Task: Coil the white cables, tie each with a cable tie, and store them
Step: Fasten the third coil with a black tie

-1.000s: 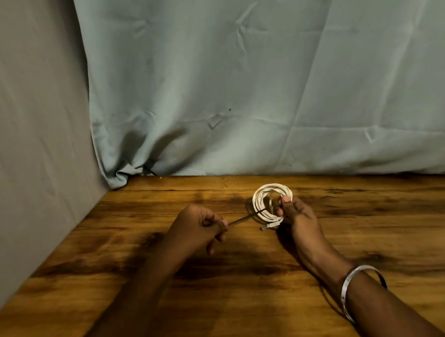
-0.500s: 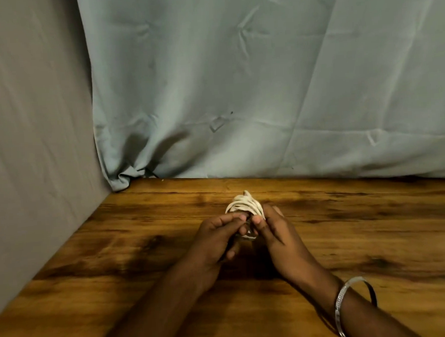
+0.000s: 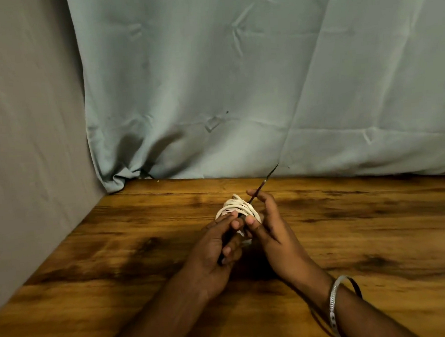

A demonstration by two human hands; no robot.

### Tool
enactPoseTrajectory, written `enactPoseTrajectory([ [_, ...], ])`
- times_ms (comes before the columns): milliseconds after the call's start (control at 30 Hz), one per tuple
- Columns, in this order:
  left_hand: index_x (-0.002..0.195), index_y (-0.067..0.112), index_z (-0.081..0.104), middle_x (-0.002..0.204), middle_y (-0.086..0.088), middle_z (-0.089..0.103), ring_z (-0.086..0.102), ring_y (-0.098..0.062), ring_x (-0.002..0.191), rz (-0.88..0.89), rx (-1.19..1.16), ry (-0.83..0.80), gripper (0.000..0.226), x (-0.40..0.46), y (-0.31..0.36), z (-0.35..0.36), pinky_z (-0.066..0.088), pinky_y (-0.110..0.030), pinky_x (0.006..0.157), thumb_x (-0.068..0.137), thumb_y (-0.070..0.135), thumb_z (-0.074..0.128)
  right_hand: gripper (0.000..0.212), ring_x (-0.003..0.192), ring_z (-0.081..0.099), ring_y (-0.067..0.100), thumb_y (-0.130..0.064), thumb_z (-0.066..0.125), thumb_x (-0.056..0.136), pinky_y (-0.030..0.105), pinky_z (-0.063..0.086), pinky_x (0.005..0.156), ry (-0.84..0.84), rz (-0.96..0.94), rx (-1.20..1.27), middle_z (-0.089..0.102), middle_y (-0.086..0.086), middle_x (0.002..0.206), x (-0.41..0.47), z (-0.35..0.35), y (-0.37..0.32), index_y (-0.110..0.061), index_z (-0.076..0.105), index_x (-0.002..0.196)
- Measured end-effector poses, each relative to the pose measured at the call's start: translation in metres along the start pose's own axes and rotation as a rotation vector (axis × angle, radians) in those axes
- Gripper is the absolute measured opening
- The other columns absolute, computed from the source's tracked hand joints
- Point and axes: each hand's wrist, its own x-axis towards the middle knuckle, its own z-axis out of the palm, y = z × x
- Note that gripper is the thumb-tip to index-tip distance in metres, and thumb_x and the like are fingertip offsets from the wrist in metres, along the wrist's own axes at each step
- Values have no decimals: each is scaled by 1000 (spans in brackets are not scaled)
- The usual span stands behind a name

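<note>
Head view: you are holding the coiled white cable [image 3: 238, 209] between both hands above the desk [image 3: 121, 242].

Your left hand [image 3: 215, 247] is reaching in from below with its fingers curled, the thumb and forefinger pinching the near side of the coil where the black cable tie [image 3: 263, 185] is crossing it. Your right hand [image 3: 267, 223] is coming in from the right, its thumb pressing against the coil and its raised fingers pinching the tie's thin tail, which is sticking up and away toward the pale curtain [image 3: 237, 89]. A silver bangle [image 3: 335, 304] is sitting on your right wrist. No container is showing in this view, and no writing is showing that can be read.
</note>
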Motion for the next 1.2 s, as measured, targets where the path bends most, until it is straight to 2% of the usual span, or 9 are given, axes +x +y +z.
enactPoseTrajectory([
  [133,109,7,70,69,4,57,30,-4,33,1,173,100,20,-1,-3,0,17,-16,31,98,14,54,32,118,71,21,-37,57,103,51,55,104,178,45,179,75,1,125,9,0,11,-32,64,134],
  [233,109,9,72,70,3,62,40,-7,38,37,276,149,19,-4,-2,4,22,-17,36,96,14,59,29,115,72,36,-34,59,103,63,52,105,303,123,336,77,11,119,17,-9,22,-22,71,126],
  [467,106,5,69,82,-8,74,70,-17,62,97,285,64,19,-12,8,11,48,-20,53,99,9,52,24,113,69,47,-29,59,105,62,52,101,432,117,349,77,17,114,20,-18,29,-16,76,116],
  [667,117,-1,64,109,-17,76,76,-28,89,214,102,14,54,-10,19,14,60,-29,70,93,45,49,23,105,73,42,-22,55,106,51,56,88,439,173,304,80,12,109,17,-21,28,-19,75,117],
  [733,122,2,62,112,-12,76,75,-27,97,343,182,13,41,-9,20,15,61,-28,75,94,31,55,23,101,74,37,-22,56,106,45,57,84,437,175,276,80,10,107,17,-22,27,-20,75,118],
  [800,120,9,64,108,-3,77,76,-21,92,490,421,70,24,-8,19,12,61,-25,72,101,15,52,23,100,75,31,-20,56,106,40,58,81,428,175,233,80,8,106,16,-23,25,-19,74,121],
  [933,102,16,71,86,2,78,75,-16,67,700,754,160,20,-5,13,1,57,-27,56,103,16,51,24,107,75,24,-25,59,106,53,60,94,377,162,117,80,3,112,13,-20,27,-22,73,126],
  [1033,92,16,70,72,-1,72,65,-18,52,725,817,168,26,0,11,-5,50,-25,51,105,18,48,32,104,74,14,-42,57,105,52,61,91,293,116,-126,78,-3,112,10,-17,25,-30,69,132],
  [1200,87,17,67,62,3,61,54,-9,49,702,870,154,29,7,7,-10,46,-26,51,106,16,45,42,94,62,19,-38,48,103,39,52,80,230,-68,-640,65,-8,98,5,-17,8,-38,61,142],
])
